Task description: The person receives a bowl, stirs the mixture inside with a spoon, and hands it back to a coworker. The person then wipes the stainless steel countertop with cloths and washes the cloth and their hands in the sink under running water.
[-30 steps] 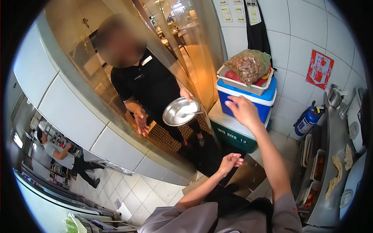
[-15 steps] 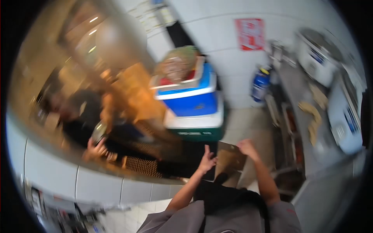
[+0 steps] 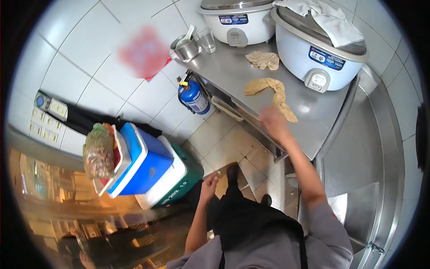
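My right hand (image 3: 274, 123) is smeared by motion at the front edge of the steel counter (image 3: 313, 130). Closest to it is a twisted tan cloth (image 3: 278, 93), and whether the two touch I cannot tell. A second crumpled tan cloth (image 3: 263, 60) lies farther back, beside a large white rice cooker (image 3: 320, 56) with a white cloth (image 3: 329, 22) draped over its lid. Low in front of my body, my left hand (image 3: 208, 187) hangs with its fingers curled in, and nothing shows in it.
Another rice cooker (image 3: 239, 24), a metal pot (image 3: 186, 48) and a clear glass (image 3: 206, 40) stand at the counter's back. Below is a blue fire extinguisher (image 3: 194, 96). Stacked coolers (image 3: 150, 157) carry a bagged bundle (image 3: 99, 152). A steel sink (image 3: 358, 206) is at right.
My view has swung right, toward the counter and rice cookers. My right hand has come over to the counter's edge by the cloth. My left hand's fingers, spread before, are now curled.
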Available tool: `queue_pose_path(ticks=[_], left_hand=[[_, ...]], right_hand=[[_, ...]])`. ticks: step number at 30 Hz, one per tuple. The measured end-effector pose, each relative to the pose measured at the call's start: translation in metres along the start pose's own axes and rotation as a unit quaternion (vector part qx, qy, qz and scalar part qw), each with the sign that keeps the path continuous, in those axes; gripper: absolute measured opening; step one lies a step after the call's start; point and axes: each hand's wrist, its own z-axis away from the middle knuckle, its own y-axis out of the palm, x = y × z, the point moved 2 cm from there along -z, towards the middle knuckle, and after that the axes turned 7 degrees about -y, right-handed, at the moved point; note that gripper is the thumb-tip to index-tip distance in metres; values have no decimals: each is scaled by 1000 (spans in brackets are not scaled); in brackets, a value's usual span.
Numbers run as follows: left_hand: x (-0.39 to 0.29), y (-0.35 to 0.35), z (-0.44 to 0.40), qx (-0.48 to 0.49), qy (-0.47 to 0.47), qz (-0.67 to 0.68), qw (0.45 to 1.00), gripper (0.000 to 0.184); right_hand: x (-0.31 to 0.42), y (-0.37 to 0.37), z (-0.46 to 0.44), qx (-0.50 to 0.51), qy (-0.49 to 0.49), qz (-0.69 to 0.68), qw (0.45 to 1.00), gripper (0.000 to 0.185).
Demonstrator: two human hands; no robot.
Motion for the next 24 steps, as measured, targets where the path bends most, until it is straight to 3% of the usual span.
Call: queue_pose_path(ticks=[2, 5, 9, 11, 13, 15, 17, 19, 24], left_hand=[[-10, -9, -35, -2, 1, 12, 1000, 40], [-10, -23, -105, 19, 43, 14, 999, 37], [-31, -45, -177, 40, 42, -7, 998, 36], [-44, -64, -200, 19, 37, -21, 999, 35], [-62, -84, -211, 14, 17, -2, 1000, 35], [-59, -101, -226, 11, 10, 25, 1000, 34], [-70, -113, -243, 14, 5, 17, 1000, 33], [-73, -123, -257, 22, 17, 14, 1000, 33], [-116, -123, -301, 69, 44, 19, 996, 32]], right_hand=[[-47, 0, -22, -82, 124, 167, 975, 49], [-71, 50, -75, -102, 297, 175, 933, 57], [-55, 140, -193, -81, 144, 294, 941, 45], [-65, 182, -262, -37, 36, 154, 987, 35], [-60, 220, -325, -66, -11, 103, 992, 39], [-48, 252, -389, -23, -76, 150, 986, 38], [-31, 286, -425, 45, -82, 180, 979, 38], [-17, 299, -434, 5, -48, 206, 977, 40], [-25, 239, -327, -6, 43, 214, 976, 41]])
